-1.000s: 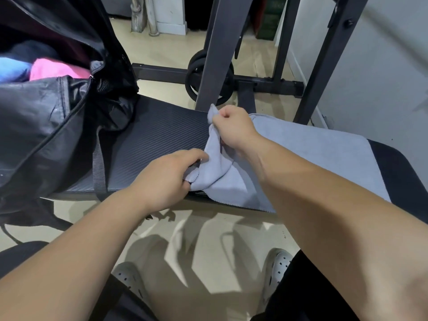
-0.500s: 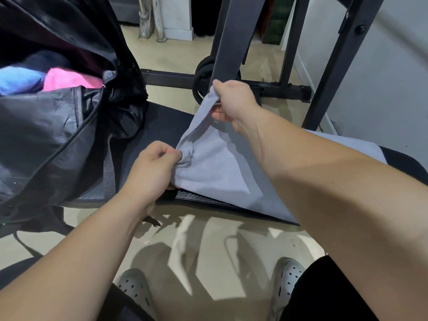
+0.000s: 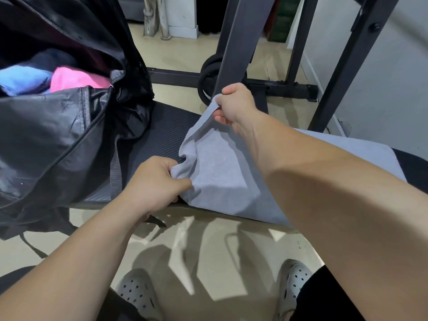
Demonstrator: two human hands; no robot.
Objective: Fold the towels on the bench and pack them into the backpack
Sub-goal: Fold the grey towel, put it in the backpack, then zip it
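Note:
A grey towel (image 3: 222,177) lies across the black ribbed bench (image 3: 159,133), its left end lifted. My left hand (image 3: 155,181) pinches the near left corner at the bench's front edge. My right hand (image 3: 236,105) grips the far left corner and holds it up above the bench. The black backpack (image 3: 51,135) stands open on the bench's left end, a pink towel (image 3: 76,81) and a blue towel (image 3: 23,79) inside it. My right forearm covers part of the grey towel.
Black steel uprights (image 3: 234,45) and a weight plate (image 3: 208,82) stand behind the bench. A white wall (image 3: 382,72) is on the right. My feet in grey clogs (image 3: 139,295) are on the beige floor below the bench.
Both hands have raised the towel's left end off the bench. The right hand has risen and moved away from me; the left hand has shifted slightly left with its corner.

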